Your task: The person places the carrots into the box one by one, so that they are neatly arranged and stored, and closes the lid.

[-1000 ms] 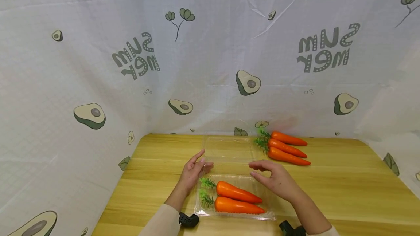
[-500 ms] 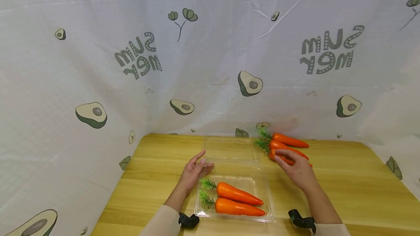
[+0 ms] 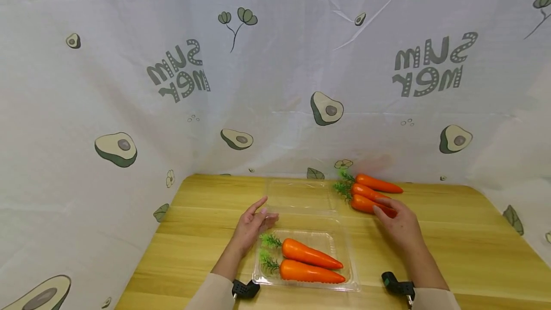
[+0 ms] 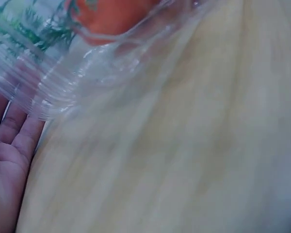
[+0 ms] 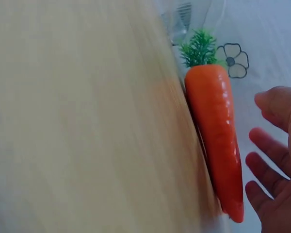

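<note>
A clear plastic clamshell box (image 3: 356, 264) lies with its lid folded back. Inside its base are two orange carrots (image 3: 311, 253) (image 3: 312, 271) with green tops at the left. My left hand (image 3: 249, 227) is at the box's left side, fingers extended; in the left wrist view its fingers lie against the ribbed plastic wall (image 4: 58, 97). My right hand (image 3: 402, 224) hovers over the tip end of the nearest of three carrots (image 3: 363, 203) at the back. In the right wrist view, the fingers are spread and loosely bent beside that carrot (image 5: 213, 126), with a gap between.
Two further carrots (image 3: 379, 183) (image 3: 366, 190) lie just behind the nearest one. The transparent lid (image 3: 301, 195) stretches back on the wooden table (image 3: 206, 195). A white printed cloth (image 3: 267, 71) hangs along the table's back and sides.
My right hand has moved from above the box, right and back, to the nearest rear carrot, then along it towards its tip. The left hand has stayed beside the box.
</note>
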A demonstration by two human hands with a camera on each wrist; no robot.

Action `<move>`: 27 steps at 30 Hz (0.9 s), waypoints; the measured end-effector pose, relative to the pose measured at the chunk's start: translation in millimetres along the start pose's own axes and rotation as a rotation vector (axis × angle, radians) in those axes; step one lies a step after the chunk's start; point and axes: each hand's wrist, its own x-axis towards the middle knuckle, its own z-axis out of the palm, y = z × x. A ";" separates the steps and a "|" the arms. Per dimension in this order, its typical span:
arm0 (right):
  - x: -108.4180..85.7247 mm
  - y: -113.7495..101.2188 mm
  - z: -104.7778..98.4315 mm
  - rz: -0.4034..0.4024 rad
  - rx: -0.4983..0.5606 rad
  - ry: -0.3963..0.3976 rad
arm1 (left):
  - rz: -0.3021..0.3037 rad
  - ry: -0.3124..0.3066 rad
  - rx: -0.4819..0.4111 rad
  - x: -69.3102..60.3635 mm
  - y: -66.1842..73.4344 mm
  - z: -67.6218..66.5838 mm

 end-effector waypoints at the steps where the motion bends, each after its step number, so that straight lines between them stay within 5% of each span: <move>1: 0.4 2.5 0.6 -0.001 -0.015 0.007 | -0.001 -0.004 -0.001 0.0 -0.2 -0.6; 13: 5.4 13.4 -4.9 -0.005 -0.125 -0.057 | 0.023 -0.122 0.072 -3.1 4.7 -0.4; 27: 1.5 11.9 -11.6 0.011 -0.272 -0.139 | 0.034 -0.133 0.086 -2.2 7.0 0.4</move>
